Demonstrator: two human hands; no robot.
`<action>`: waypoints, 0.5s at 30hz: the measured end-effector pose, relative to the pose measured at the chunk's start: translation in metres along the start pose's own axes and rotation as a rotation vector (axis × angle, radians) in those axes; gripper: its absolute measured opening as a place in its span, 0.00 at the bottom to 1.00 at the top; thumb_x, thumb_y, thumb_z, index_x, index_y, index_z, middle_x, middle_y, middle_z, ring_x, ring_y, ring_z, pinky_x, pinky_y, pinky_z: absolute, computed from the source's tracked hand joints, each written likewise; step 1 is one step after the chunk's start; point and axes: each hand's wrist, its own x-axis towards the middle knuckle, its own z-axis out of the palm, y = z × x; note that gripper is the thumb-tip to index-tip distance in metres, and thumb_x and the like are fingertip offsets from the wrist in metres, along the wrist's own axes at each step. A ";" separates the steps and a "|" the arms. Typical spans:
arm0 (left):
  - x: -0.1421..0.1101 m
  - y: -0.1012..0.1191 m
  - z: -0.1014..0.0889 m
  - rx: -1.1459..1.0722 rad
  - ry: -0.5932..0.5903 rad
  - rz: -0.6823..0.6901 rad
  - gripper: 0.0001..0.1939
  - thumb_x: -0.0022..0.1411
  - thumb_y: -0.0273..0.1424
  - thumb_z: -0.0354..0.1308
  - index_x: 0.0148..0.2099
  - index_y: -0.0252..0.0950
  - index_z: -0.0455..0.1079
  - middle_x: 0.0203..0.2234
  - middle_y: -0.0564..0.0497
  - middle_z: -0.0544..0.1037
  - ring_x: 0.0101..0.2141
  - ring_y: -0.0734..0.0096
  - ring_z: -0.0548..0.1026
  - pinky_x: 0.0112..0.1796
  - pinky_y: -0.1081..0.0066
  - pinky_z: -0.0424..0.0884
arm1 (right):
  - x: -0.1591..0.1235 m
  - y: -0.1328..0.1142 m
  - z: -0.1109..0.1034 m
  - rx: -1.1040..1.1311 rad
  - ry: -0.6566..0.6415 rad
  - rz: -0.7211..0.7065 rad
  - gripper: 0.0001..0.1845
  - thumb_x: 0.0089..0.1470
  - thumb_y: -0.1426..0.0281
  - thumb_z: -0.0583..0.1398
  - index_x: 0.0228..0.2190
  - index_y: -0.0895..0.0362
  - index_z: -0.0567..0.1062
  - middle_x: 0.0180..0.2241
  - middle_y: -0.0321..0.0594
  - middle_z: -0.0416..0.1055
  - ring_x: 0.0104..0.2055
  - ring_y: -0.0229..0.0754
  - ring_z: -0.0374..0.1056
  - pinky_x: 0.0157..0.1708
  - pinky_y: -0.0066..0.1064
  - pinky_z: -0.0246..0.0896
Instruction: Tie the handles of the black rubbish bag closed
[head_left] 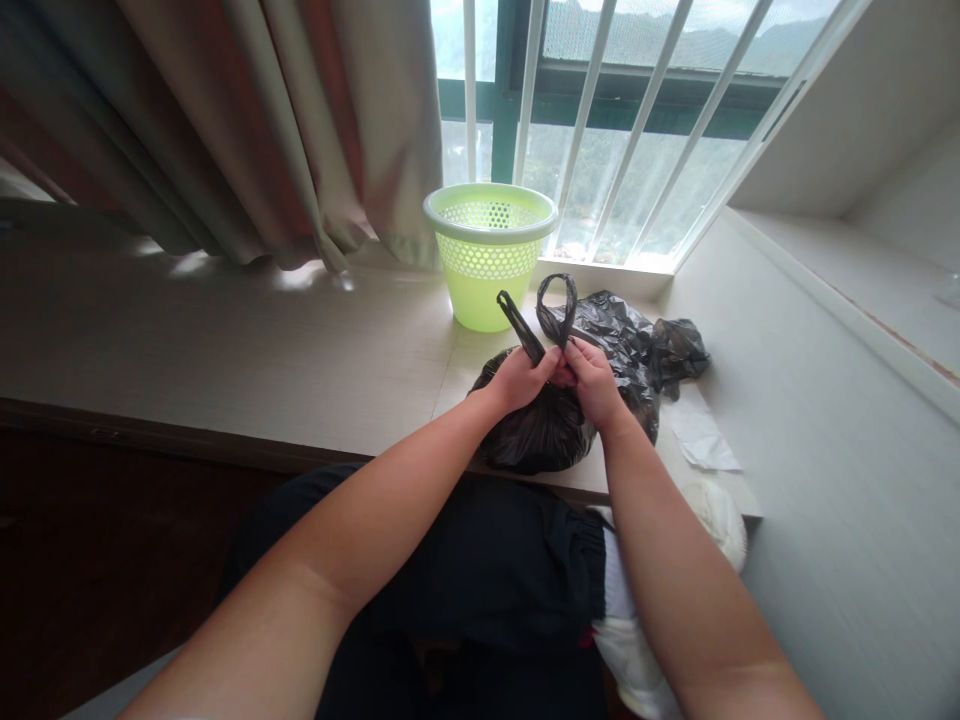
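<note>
Near the sill's front edge sits a bulging black bag (536, 435), its thin plastic crinkled and glossy. Left hand (521, 378) and right hand (594, 380) pinch its gathered neck, fingers closed; pulling both looped handles evenly would cinch it without tearing. Behind stands a smooth green perforated basket (487, 295).

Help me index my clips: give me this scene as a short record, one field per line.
surface: pale ledge below a barred window
left hand: left hand closed on the top of the black bag
right hand: right hand closed on the same bag, against the left
bag loops: two loops standing above the hands
basket: green basket, upright, beyond the bag
right of bag: crumpled black plastic, white paper
curtain: curtain, left of the window
</note>
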 end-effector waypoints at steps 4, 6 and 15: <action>-0.001 -0.001 0.000 -0.002 0.005 0.004 0.21 0.71 0.44 0.52 0.30 0.36 0.70 0.27 0.49 0.81 0.32 0.65 0.79 0.36 0.69 0.76 | 0.000 0.000 0.000 -0.003 -0.001 0.002 0.28 0.55 0.45 0.67 0.23 0.52 0.65 0.18 0.28 0.53 0.20 0.34 0.48 0.21 0.31 0.44; -0.001 -0.001 0.000 0.002 0.004 -0.003 0.21 0.71 0.44 0.52 0.30 0.36 0.70 0.27 0.49 0.81 0.32 0.65 0.79 0.36 0.70 0.76 | 0.000 0.000 0.000 0.004 -0.005 0.000 0.27 0.55 0.46 0.67 0.23 0.52 0.65 0.18 0.28 0.53 0.20 0.34 0.48 0.21 0.31 0.44; -0.001 0.001 -0.001 -0.022 -0.017 -0.030 0.22 0.71 0.45 0.52 0.30 0.36 0.72 0.27 0.48 0.82 0.31 0.65 0.79 0.35 0.70 0.76 | -0.001 0.000 0.001 0.000 0.004 0.005 0.27 0.55 0.46 0.67 0.23 0.52 0.66 0.18 0.29 0.53 0.21 0.35 0.49 0.22 0.32 0.44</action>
